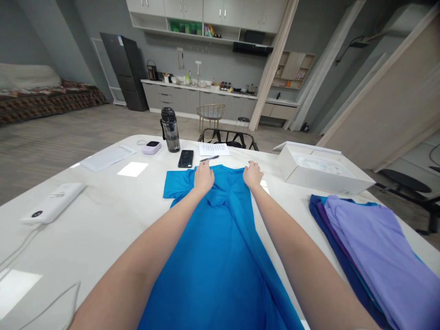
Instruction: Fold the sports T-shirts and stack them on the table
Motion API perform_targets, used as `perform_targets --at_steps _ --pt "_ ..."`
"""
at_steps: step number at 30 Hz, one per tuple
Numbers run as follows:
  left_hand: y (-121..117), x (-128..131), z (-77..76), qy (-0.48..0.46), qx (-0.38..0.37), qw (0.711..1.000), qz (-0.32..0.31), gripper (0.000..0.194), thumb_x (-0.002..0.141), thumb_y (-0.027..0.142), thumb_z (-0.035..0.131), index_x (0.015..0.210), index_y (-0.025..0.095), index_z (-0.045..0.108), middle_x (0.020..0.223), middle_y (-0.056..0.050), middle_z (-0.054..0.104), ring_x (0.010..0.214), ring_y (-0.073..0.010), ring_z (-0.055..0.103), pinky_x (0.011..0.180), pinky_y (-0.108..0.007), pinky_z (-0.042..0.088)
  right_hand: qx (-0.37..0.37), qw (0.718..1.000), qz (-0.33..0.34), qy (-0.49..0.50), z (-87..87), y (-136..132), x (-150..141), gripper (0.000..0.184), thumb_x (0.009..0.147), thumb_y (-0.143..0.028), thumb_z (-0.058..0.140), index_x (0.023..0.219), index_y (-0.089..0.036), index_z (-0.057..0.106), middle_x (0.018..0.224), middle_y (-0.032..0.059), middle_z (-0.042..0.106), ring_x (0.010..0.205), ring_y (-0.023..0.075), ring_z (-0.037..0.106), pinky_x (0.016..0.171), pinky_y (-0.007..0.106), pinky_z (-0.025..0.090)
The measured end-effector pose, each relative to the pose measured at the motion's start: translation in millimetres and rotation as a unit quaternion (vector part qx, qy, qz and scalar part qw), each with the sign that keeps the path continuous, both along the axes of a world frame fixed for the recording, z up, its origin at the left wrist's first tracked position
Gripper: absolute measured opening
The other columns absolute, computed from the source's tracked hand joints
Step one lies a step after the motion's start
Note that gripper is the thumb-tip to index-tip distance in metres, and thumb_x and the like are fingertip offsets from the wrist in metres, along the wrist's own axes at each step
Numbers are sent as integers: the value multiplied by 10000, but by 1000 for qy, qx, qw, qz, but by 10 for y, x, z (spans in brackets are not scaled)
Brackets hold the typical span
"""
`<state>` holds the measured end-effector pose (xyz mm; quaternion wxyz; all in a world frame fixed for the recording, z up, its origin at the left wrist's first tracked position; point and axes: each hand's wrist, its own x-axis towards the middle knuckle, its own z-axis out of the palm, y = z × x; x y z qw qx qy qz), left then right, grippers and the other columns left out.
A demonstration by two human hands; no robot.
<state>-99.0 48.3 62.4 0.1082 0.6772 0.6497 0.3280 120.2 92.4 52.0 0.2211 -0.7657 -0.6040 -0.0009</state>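
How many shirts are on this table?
4 at least: a blue shirt mid-table, then stacked at right a lilac shirt, a purple shirt and a navy shirt; more may be hidden.

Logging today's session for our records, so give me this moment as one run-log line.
left hand: on blue short-sleeved shirt | right hand: on shirt's upper edge | beside: stacked lilac and navy shirts | beyond: black pen

A white table (103, 220) carries a blue shirt (220, 256) spread flat at the near middle, with a stack of purple and navy garments (371, 256) to the right and an open white box (323, 169) far right. Along the far side lie a black phone (185, 158), a pen (209, 158) and a printed sheet (213, 149) (the pen just touches the sheet's near edge), beside an upright water bottle (170, 129).
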Motion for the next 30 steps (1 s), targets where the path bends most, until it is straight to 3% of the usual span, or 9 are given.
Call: perform_targets --at_steps 3,7,12,18,21,25,30 --pt "-231 28 -279 119 6 986 -113 469 1001 325 420 1452 263 531 1529 -113 494 1442 -301 404 1241 -503 200 -69 993 96 -26 -252 -130 -67 528 1056 -474 265 1483 -236 463 1540 150 446 1388 302 414 1123 568 295" --pt "-375 30 -565 168 -83 973 -133 573 991 589 358 1511 369 459 1635 -31 354 1538 -310 226 1248 -589 55 -140 983 118 -35 -477 -164 -65 654 1030 -622 199 1589 -305 323 1678 67 233 1537 303 160 1193 644 107" --pt "-328 -20 -629 178 -86 971 -131 630 987 634 285 1553 378 391 1663 -12 285 1554 -292 176 1250 -575 31 -144 982 117 -29 -502 -95 -44 664 1022 -640 206 1601 -327 295 1692 38 180 1552 314 105 1192 676 50" --pt "-317 -9 -623 173 -88 972 -135 637 980 637 288 1552 378 392 1667 -5 276 1555 -297 173 1251 -571 27 -106 986 126 8 -385 -255 -42 620 1037 -603 268 1586 -319 325 1686 43 203 1546 284 148 1193 670 128" --pt "-319 -8 -632 175 -85 971 -136 641 984 628 285 1557 360 390 1666 -23 280 1552 -304 181 1246 -583 38 -86 982 167 5 -327 -569 -84 556 1042 -566 328 1523 -313 446 1673 50 248 1541 288 172 1187 673 148" --pt "-319 -11 -641 179 -81 971 -139 647 994 607 279 1568 326 378 1668 -58 271 1550 -318 181 1234 -609 44 -73 968 240 -23 -280 -1245 -173 506 1021 -526 443 1473 -311 517 1637 59 338 1517 287 248 1211 615 145" --pt "-334 2 -607 168 -87 972 -138 621 995 581 321 1554 323 403 1664 -53 284 1551 -315 177 1238 -596 40 -116 961 247 -39 -306 -2141 -182 559 1019 -494 440 1537 -283 435 1647 78 313 1502 281 292 1218 556 192"
